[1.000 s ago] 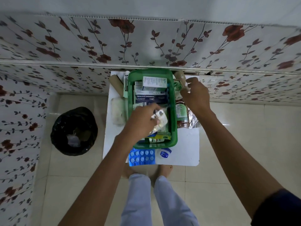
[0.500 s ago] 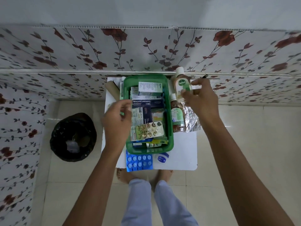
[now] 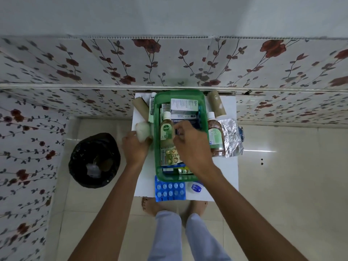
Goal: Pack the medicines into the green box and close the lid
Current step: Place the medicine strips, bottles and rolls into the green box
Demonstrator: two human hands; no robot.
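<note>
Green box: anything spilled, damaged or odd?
No spill or damage visible. Green box is piled high: the Dettol bottle lies on top of the cartons, so the lid may not shut. Blue blister pack overhangs the table's near edge.

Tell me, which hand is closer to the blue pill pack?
Left, by a little. The left hand is up-left of the blue pill pack, at the cotton roll; the right hand is over the green box.

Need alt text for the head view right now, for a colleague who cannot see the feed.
Seen from above, the right hand lays a Dettol bottle into the green box of medicine packs on a small white table. The left hand touches a white roll beside the box. A second bottle, a foil pack and a blue blister pack lie outside.
</note>
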